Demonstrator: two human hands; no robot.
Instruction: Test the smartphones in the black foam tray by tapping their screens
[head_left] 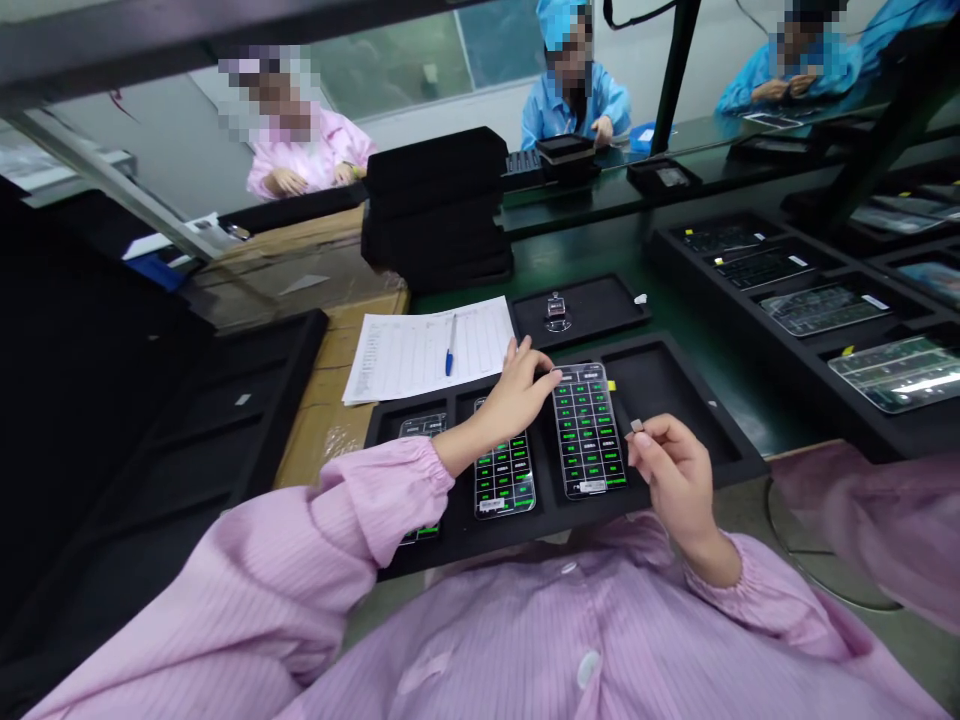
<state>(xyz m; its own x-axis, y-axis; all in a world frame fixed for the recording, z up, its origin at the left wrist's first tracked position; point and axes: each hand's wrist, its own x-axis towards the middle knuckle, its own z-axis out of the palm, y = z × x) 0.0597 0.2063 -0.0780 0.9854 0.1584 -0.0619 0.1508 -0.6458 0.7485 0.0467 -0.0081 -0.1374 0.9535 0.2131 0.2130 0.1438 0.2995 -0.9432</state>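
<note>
My left hand reaches over the black foam tray, its fingers apart. A fingertip is at the upper left corner of a lit phone screen that shows a grid of green text. Beside that screen's right edge, my right hand pinches a small pale square tab between thumb and finger. A second lit phone screen lies partly under my left wrist. Farther left, my sleeve hides much of a third phone screen.
A paper form with a blue pen lies behind the tray. A small bottle-like item sits in another black tray. Foam trays with panels stand right, stacked black trays behind. Co-workers sit across the bench.
</note>
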